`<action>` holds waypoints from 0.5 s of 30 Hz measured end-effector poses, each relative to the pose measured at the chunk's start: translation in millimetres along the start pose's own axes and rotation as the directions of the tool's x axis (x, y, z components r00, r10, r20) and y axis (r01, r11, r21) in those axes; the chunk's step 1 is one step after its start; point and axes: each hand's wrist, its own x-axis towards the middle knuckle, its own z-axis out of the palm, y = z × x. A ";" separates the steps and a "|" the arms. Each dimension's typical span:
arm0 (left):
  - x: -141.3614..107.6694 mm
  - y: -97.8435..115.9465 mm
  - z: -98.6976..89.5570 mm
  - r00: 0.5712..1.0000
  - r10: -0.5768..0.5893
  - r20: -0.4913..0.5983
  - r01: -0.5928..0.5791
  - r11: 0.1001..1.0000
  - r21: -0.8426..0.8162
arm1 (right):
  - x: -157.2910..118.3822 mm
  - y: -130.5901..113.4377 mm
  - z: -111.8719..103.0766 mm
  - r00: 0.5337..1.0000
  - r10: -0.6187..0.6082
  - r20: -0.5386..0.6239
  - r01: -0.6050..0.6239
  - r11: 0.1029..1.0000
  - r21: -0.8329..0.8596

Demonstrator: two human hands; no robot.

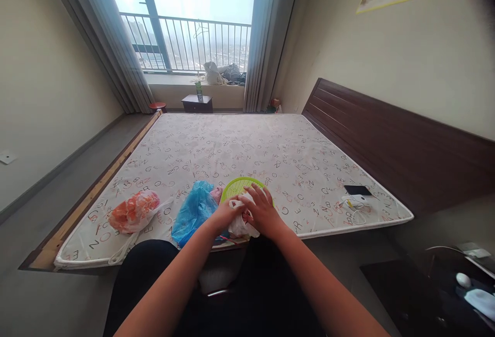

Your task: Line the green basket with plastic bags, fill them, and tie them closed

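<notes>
Both hands meet over a white plastic bag (pixel 238 227) at the front edge of the mattress (pixel 240 141). My left hand (pixel 227 214) has its fingers closed on the bag's upper part. Over the bag's other side bends my right hand (pixel 263 209), its fingers curled and gripping the plastic. What the bag contains is mostly covered by the hands. Just behind them lies a lime-green basket (pixel 234 187) with a slatted surface, partly hidden. A crumpled blue plastic bag (pixel 195 215) rests left of my hands, with something pink (pixel 217 194) beside it.
Farther left sits a knotted bag with orange-red contents (pixel 135 212). To the right lie a black phone (pixel 357 190) and a white charger with cable (pixel 359 203). A dark headboard (pixel 386 130) borders the right side. A nightstand (pixel 197 103) stands beyond the bed.
</notes>
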 end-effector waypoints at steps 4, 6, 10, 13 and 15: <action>-3.1 -0.8 -8.4 0.988 0.140 -0.064 -0.100 0.897 0.431 | 5.1 9.1 -1.0 0.983 0.058 0.172 -0.094 0.973 0.212; -5.4 -3.9 -8.5 0.961 0.257 -0.099 -0.162 0.819 0.550 | 6.7 14.8 0.4 0.964 0.160 0.211 -0.222 0.922 0.317; -12.7 -13.9 0.0 0.864 0.503 -0.010 -0.393 0.688 0.610 | 13.4 24.9 7.5 0.945 0.227 0.235 -0.325 0.738 0.592; -18.6 -22.1 6.7 0.788 0.603 0.125 -0.527 0.555 0.644 | 18.1 27.8 15.1 0.927 0.222 0.301 -0.374 0.585 0.720; -21.2 -26.6 8.3 0.747 0.641 0.178 -0.564 0.468 0.680 | 18.1 27.1 19.6 0.900 0.203 0.386 -0.436 0.427 0.792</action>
